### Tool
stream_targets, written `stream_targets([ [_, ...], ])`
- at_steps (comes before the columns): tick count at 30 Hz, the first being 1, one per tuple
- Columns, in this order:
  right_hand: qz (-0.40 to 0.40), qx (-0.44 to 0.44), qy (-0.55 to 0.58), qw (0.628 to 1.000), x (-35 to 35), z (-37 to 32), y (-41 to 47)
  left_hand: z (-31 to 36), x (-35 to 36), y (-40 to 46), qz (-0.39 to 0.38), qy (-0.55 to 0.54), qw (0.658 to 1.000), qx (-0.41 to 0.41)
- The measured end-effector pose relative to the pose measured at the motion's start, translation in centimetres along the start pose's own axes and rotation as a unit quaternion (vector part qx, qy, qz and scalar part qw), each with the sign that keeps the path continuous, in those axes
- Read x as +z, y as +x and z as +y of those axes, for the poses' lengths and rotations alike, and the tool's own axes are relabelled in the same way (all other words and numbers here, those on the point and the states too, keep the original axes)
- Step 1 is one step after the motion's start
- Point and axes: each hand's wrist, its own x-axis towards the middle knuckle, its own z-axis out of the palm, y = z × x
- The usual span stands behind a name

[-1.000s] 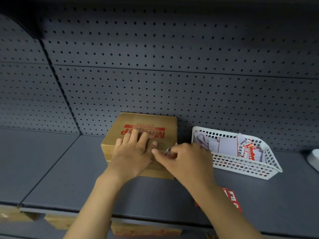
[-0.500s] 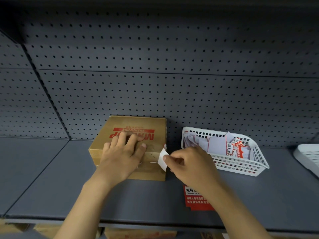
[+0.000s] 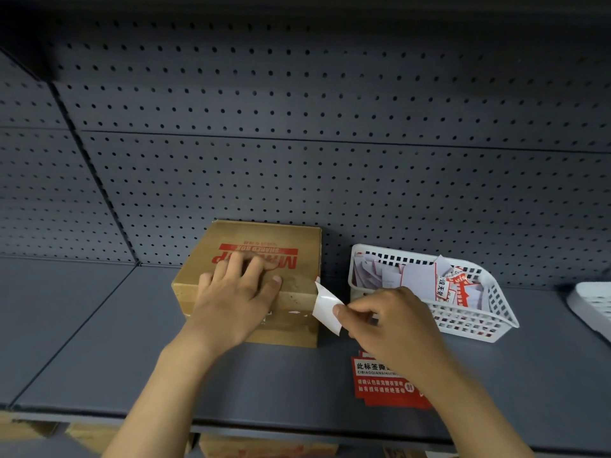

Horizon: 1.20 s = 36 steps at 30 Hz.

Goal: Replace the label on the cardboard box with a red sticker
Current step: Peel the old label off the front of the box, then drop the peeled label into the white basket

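A brown cardboard box with red print stands on the grey shelf against the pegboard. My left hand lies flat on its top, fingers spread. My right hand pinches a white label just off the box's front right corner; the label curls away from the box, and white scraps remain on the box's front face. A stack of red stickers with white print lies on the shelf under my right wrist, partly hidden by it.
A white plastic basket holding several peeled labels and backing papers stands right of the box. A second white tray shows at the right edge. More cardboard boxes sit on the shelf below.
My right hand has pulled the white label off the box's front face and drawn it to the right. My left hand has stayed pressed on the box top.
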Motion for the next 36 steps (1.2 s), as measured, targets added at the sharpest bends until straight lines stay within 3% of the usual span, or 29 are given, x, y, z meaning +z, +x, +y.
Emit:
stream_targets([
  [7, 0.008, 0.024, 0.018, 1.000, -1.5, 0.7, -0.8, 0.2, -0.4, 0.0, -0.015, -0.024, 0.999, -0.018],
  [12, 0.105, 0.061, 0.160, 0.980, -7.1, 1.9, -2.8, 1.1, -0.5, 0.6, -0.021, -0.048, 0.997, -0.053],
  [15, 0.078, 0.032, 0.184, 0.979, -7.4, 1.2, -2.1, 3.3, -0.9, 0.8, 0.044, -0.141, 0.988, -0.034],
  [18, 0.051, 0.019, 0.217, 0.975, -6.8, 0.6, -1.0, 6.5, -1.7, 0.2, 0.063, -0.336, 0.940, -0.014],
  [21, 0.012, 0.020, 0.272, 0.962, -6.7, 0.4, -0.5, 8.7, -1.8, 0.4, -0.138, -0.530, 0.834, -0.064],
  [23, 0.006, 0.013, 0.284, 0.959, -6.7, 0.2, -0.3, 9.0, -1.5, 0.5, -0.245, -0.592, 0.764, -0.074],
  [26, 0.018, 0.002, 0.293, 0.956, -6.8, -0.2, 0.1, 8.9, -1.6, -0.3, -0.286, -0.615, 0.734, -0.033],
  [29, 0.038, 0.004, 0.263, 0.964, -7.2, -0.1, 0.3, 8.5, -1.9, -0.5, -0.238, -0.664, 0.709, -0.018],
  [30, 0.046, 0.015, 0.245, 0.968, -7.2, 0.0, 0.3, 8.6, -2.1, -0.4, -0.202, -0.667, 0.716, -0.024],
  [33, 0.088, 0.037, 0.164, 0.982, -7.0, -0.6, 0.5, 9.1, -1.6, -0.2, -0.061, -0.605, 0.794, -0.010],
  [36, 0.127, 0.035, 0.092, 0.987, -5.8, -1.8, 0.8, 10.3, -1.2, -0.7, 0.089, -0.465, 0.875, 0.100],
])
